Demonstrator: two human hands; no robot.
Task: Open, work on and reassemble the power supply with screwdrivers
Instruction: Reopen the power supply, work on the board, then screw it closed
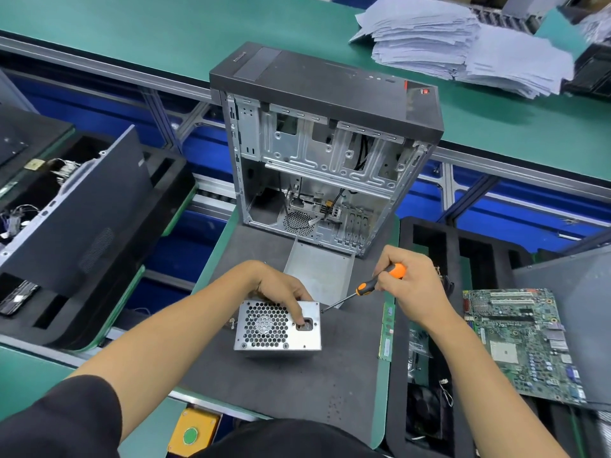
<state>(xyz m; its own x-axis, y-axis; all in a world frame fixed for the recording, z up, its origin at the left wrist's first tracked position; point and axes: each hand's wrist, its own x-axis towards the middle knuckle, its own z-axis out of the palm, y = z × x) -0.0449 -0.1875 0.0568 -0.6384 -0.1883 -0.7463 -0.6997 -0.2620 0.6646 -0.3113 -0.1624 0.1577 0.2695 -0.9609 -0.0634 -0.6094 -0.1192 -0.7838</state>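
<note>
A silver power supply (264, 332) with a honeycomb fan grille stands on the dark foam mat (347, 365) in front of me. My left hand (281, 289) grips its top, one finger reaching down to the black power socket. My right hand (413, 285) holds a screwdriver (367, 287) with an orange and black handle. Its thin shaft slants down to the left, and the tip sits at the top right corner of the power supply.
An open, stripped computer case (327, 153) stands behind the mat, with a loose metal cover (319, 276) lying before it. A motherboard (522, 342) and a memory stick (386, 332) lie to the right. Black foam trays flank both sides. Paper stacks (463, 44) sit at the far right.
</note>
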